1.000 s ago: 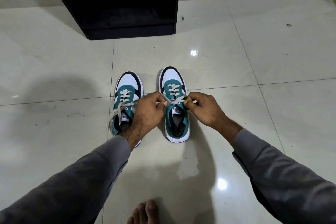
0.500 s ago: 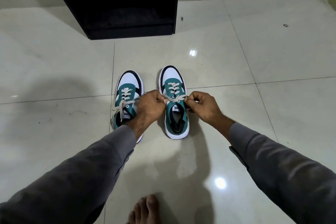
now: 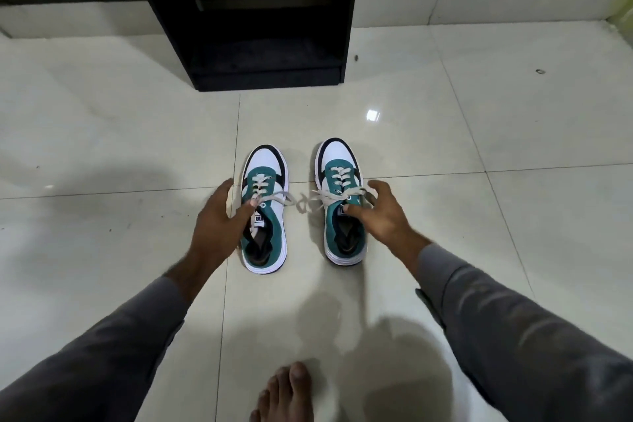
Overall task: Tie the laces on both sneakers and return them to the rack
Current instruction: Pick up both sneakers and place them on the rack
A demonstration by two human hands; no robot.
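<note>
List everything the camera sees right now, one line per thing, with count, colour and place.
left sneaker: 1, teal, white and black, on the floor, toe toward the rack
right sneaker: 1, same colours, on the floor beside the first, apart from it
laces: pale grey, ends trailing into the gap between the shoes
rack: 1, black, against the wall beyond the shoes
floor: glossy off-white tiles
small speck: 1, dark, on the floor at far right
left hand: fingers spread, at the left sneaker's laces
right hand: fingers spread, on the right sneaker's tongue
sleeves: 2, grey
bare foot: 1, bottom centre
</note>
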